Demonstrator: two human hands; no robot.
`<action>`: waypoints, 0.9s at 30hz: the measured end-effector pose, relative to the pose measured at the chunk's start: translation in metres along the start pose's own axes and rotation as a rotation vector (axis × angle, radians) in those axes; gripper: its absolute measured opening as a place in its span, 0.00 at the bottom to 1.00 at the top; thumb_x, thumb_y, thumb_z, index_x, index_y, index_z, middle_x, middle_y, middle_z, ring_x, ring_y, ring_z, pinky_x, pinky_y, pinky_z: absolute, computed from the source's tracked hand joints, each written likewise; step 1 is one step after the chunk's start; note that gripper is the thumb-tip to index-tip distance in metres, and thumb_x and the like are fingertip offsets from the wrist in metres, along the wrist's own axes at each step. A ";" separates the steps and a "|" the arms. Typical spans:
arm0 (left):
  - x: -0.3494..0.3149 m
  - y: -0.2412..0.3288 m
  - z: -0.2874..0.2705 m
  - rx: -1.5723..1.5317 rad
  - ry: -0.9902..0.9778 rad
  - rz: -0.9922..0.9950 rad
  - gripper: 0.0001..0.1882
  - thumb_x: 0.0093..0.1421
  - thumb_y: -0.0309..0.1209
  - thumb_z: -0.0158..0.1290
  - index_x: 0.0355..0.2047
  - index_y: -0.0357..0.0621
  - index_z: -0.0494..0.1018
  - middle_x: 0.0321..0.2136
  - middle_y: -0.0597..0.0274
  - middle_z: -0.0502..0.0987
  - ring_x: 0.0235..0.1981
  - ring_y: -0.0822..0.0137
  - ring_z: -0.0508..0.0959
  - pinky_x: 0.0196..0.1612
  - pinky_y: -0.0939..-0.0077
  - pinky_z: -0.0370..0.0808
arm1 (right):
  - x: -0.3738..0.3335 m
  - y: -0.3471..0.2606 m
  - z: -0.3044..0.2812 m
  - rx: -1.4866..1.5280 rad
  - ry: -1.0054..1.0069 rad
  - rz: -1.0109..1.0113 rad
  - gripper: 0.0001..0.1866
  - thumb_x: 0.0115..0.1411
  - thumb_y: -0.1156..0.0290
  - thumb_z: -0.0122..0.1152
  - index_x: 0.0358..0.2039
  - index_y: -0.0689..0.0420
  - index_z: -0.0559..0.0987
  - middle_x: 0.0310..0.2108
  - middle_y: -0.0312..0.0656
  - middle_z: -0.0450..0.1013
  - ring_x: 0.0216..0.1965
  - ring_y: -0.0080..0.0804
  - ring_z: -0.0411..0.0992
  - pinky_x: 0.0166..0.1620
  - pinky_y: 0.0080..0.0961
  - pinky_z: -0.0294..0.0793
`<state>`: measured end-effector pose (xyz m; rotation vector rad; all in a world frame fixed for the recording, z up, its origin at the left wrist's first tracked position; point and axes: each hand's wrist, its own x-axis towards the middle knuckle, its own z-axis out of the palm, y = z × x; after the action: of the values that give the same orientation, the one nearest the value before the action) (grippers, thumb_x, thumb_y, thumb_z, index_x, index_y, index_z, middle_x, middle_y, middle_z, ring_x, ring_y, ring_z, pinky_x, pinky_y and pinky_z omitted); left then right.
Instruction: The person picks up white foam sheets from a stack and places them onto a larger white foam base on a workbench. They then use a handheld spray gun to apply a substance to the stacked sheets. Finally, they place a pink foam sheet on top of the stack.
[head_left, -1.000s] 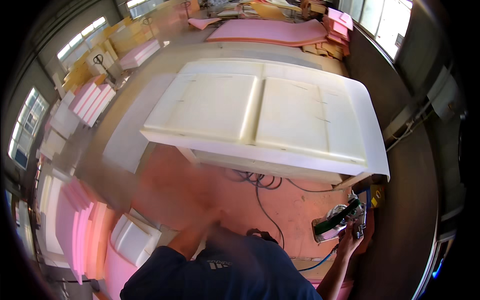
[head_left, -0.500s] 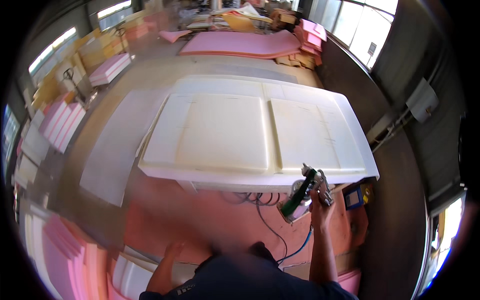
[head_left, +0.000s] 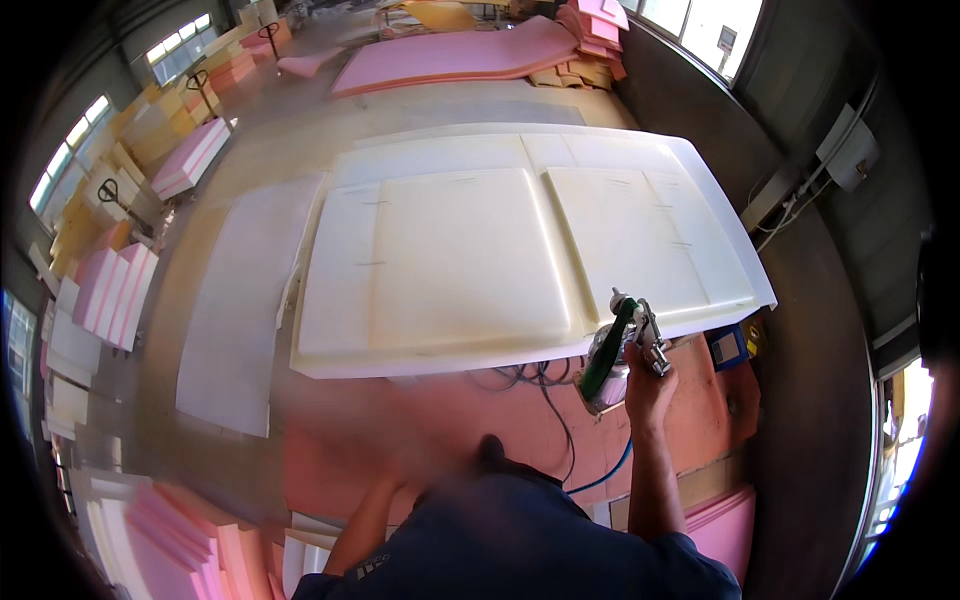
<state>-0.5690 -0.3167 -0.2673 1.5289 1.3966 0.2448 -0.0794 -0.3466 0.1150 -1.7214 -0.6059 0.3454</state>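
Since a second ago the spray gun (head_left: 610, 368) has swung left and up from out past the slab's front right corner, and now it overlaps that front edge in my view. Right hand (head_left: 650, 385) is wrapped around its handle, cup hanging to the left; can't tell if it touches the slab. Left hand (head_left: 398, 482) is low by my body, too blurred to say what it's doing. Just beyond the gun is the white slab (head_left: 450, 270) with two raised panels. Blue hose (head_left: 612, 475) runs beside my right forearm, and a dark hose (head_left: 540, 375) lies loosely coiled on the reddish floor sheet (head_left: 480, 425), right underfoot. Blue-and-yellow box (head_left: 735, 347) near the slab's right corner, pink foam stack (head_left: 175, 545) lower left.
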 end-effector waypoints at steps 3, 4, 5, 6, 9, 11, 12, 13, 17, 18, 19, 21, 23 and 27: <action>0.007 0.033 -0.029 0.094 -0.097 -0.027 0.24 0.65 0.47 0.56 0.48 0.38 0.78 0.43 0.54 0.81 0.45 0.61 0.79 0.50 0.66 0.74 | -0.005 0.000 0.003 0.018 0.080 -0.017 0.08 0.60 0.74 0.66 0.36 0.67 0.83 0.28 0.36 0.78 0.30 0.20 0.73 0.34 0.22 0.72; 0.014 0.028 -0.038 0.039 -0.071 -0.063 0.23 0.65 0.47 0.56 0.48 0.38 0.78 0.43 0.53 0.81 0.46 0.60 0.79 0.51 0.65 0.74 | -0.007 -0.005 0.007 -0.001 0.094 -0.022 0.08 0.60 0.74 0.66 0.36 0.66 0.83 0.28 0.35 0.78 0.30 0.20 0.73 0.33 0.22 0.72; 0.019 0.025 -0.052 -0.016 -0.045 -0.099 0.23 0.65 0.47 0.56 0.48 0.38 0.78 0.43 0.52 0.81 0.46 0.59 0.79 0.51 0.65 0.74 | -0.012 -0.011 0.012 -0.020 0.108 -0.026 0.08 0.60 0.74 0.66 0.35 0.66 0.83 0.27 0.34 0.78 0.29 0.19 0.73 0.33 0.22 0.71; 0.026 0.020 -0.064 -0.067 -0.015 -0.136 0.23 0.65 0.46 0.56 0.48 0.38 0.78 0.44 0.52 0.81 0.47 0.58 0.80 0.52 0.64 0.74 | -0.014 -0.015 0.017 -0.033 0.121 -0.030 0.08 0.60 0.73 0.66 0.34 0.66 0.83 0.26 0.33 0.77 0.29 0.19 0.73 0.32 0.22 0.71; 0.012 0.092 -0.104 0.166 -0.062 -0.168 0.24 0.65 0.47 0.54 0.48 0.39 0.79 0.44 0.50 0.82 0.47 0.57 0.80 0.51 0.64 0.75 | -0.035 -0.018 0.027 -0.108 0.172 -0.084 0.08 0.60 0.71 0.66 0.32 0.64 0.83 0.24 0.31 0.76 0.27 0.18 0.71 0.30 0.21 0.69; 0.027 0.058 -0.114 0.181 -0.066 -0.118 0.25 0.65 0.48 0.54 0.49 0.39 0.79 0.43 0.49 0.82 0.46 0.58 0.81 0.50 0.65 0.75 | -0.045 -0.024 0.041 -0.136 0.178 -0.075 0.08 0.59 0.70 0.66 0.31 0.63 0.83 0.23 0.30 0.75 0.25 0.17 0.70 0.28 0.21 0.67; 0.031 0.036 -0.122 0.186 -0.073 -0.098 0.25 0.65 0.49 0.54 0.49 0.39 0.79 0.43 0.49 0.82 0.46 0.59 0.81 0.50 0.66 0.76 | -0.054 -0.029 0.049 -0.155 0.177 -0.067 0.08 0.59 0.70 0.66 0.30 0.62 0.82 0.23 0.30 0.74 0.24 0.16 0.69 0.28 0.21 0.66; 0.031 0.010 -0.129 0.136 -0.079 -0.081 0.26 0.65 0.50 0.54 0.49 0.39 0.79 0.43 0.49 0.82 0.46 0.59 0.81 0.49 0.66 0.76 | -0.066 -0.031 0.058 -0.153 0.185 -0.064 0.08 0.59 0.70 0.66 0.29 0.62 0.82 0.22 0.30 0.74 0.23 0.16 0.68 0.27 0.20 0.65; 0.057 -0.109 -0.161 0.028 -0.122 -0.180 0.27 0.65 0.52 0.54 0.48 0.39 0.79 0.41 0.50 0.83 0.43 0.59 0.82 0.47 0.67 0.76 | -0.088 -0.054 0.094 -0.131 0.179 -0.067 0.08 0.59 0.70 0.65 0.27 0.61 0.81 0.20 0.28 0.72 0.21 0.15 0.66 0.24 0.20 0.61; 0.050 -0.123 -0.175 0.038 -0.154 -0.257 0.27 0.65 0.53 0.54 0.48 0.39 0.79 0.41 0.50 0.83 0.42 0.59 0.82 0.47 0.67 0.77 | -0.102 -0.052 0.106 -0.129 0.172 -0.049 0.08 0.59 0.70 0.65 0.27 0.61 0.81 0.20 0.28 0.72 0.20 0.14 0.65 0.24 0.20 0.60; 0.040 -0.135 -0.183 0.016 -0.136 -0.239 0.27 0.65 0.53 0.54 0.48 0.40 0.79 0.40 0.51 0.83 0.41 0.60 0.82 0.46 0.67 0.77 | -0.115 -0.054 0.116 -0.138 0.161 -0.067 0.08 0.59 0.70 0.65 0.27 0.60 0.81 0.19 0.27 0.72 0.20 0.14 0.65 0.23 0.19 0.60; 0.020 -0.144 -0.207 -0.022 -0.099 -0.199 0.27 0.65 0.53 0.54 0.48 0.41 0.80 0.37 0.54 0.83 0.38 0.62 0.82 0.43 0.67 0.77 | -0.139 -0.063 0.133 -0.152 0.142 -0.104 0.08 0.58 0.70 0.65 0.26 0.60 0.82 0.19 0.27 0.71 0.19 0.14 0.64 0.23 0.19 0.59; -0.002 -0.142 -0.233 0.043 -0.062 -0.206 0.26 0.65 0.53 0.54 0.46 0.42 0.81 0.33 0.58 0.82 0.35 0.65 0.81 0.40 0.68 0.77 | -0.154 -0.068 0.152 -0.152 0.116 -0.073 0.08 0.59 0.70 0.66 0.27 0.60 0.82 0.19 0.27 0.71 0.20 0.14 0.64 0.23 0.19 0.59; -0.032 -0.136 -0.263 0.095 -0.052 -0.301 0.24 0.65 0.52 0.54 0.44 0.43 0.82 0.28 0.62 0.81 0.31 0.69 0.79 0.36 0.69 0.77 | -0.169 -0.080 0.175 -0.107 0.057 -0.039 0.08 0.60 0.70 0.66 0.27 0.60 0.83 0.19 0.27 0.72 0.20 0.13 0.63 0.23 0.18 0.58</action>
<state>-0.8519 -0.2303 -0.2321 1.3682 1.5922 -0.0462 -0.3275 -0.2889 0.1349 -1.8132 -0.6251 0.2386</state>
